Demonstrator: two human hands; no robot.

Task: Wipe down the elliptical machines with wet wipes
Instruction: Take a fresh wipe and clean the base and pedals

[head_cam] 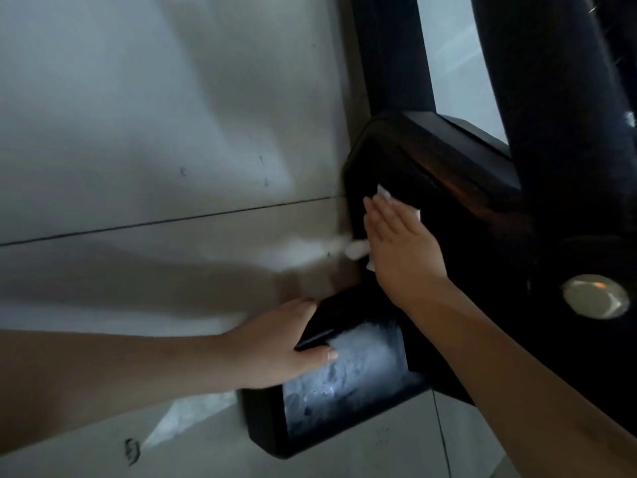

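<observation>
The black elliptical machine (448, 174) fills the right side of the head view. My right hand (400, 243) lies flat with straight fingers on its black housing and presses a white wet wipe (356, 250) against it; the wipe's edges poke out above and below the fingers. Lower down, my left hand (275, 346) grips the upper left edge of the machine's glossy screen (355, 367), thumb on the glass, fingers curled behind the black frame.
A pale tiled floor (155, 150) with a dark grout line lies to the left and below. A thick black upright tube (551, 98) rises at the right. A round silver disc (594, 296) sits on the machine's right side.
</observation>
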